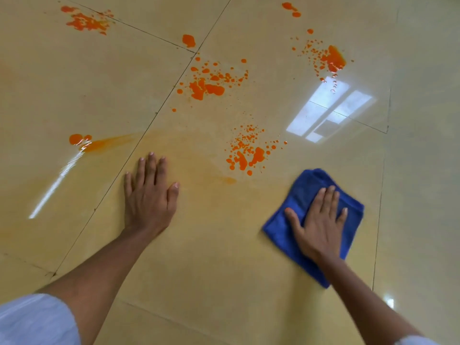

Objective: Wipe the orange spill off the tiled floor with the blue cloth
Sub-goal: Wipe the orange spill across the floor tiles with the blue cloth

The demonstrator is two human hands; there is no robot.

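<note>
Orange spill [207,87] lay in several patches across the glossy cream floor [224,270]. My right hand [317,225] pressed flat on the blue cloth [308,188], grip spread, fingers straight and fanned, thumb out toward the left edge. The cloth lay folded on the tile at the near right, its far corner just short of one splatter patch [245,151] of drops and blobs. My left hand [149,195] rested palm-down on the bare floor, well apart from the cloth, its grip also spread and holding nothing, fingers together and pointing away from me.

A faint orange haze [189,165] tinted the tile between and beyond my hands, with a small smudge [229,180] in it. To the left, a blob with a smeared streak [99,143] trailed toward a grout line. Farther off lay the larger central patch, a single blob [188,40] by a tile joint, a patch [87,21] at the far left and another [328,57] at the far right, with two drops [291,9] beyond it. A bright window reflection [331,110] shone on the tile to the right. Pale sleeve [34,319] showed at my left elbow.
</note>
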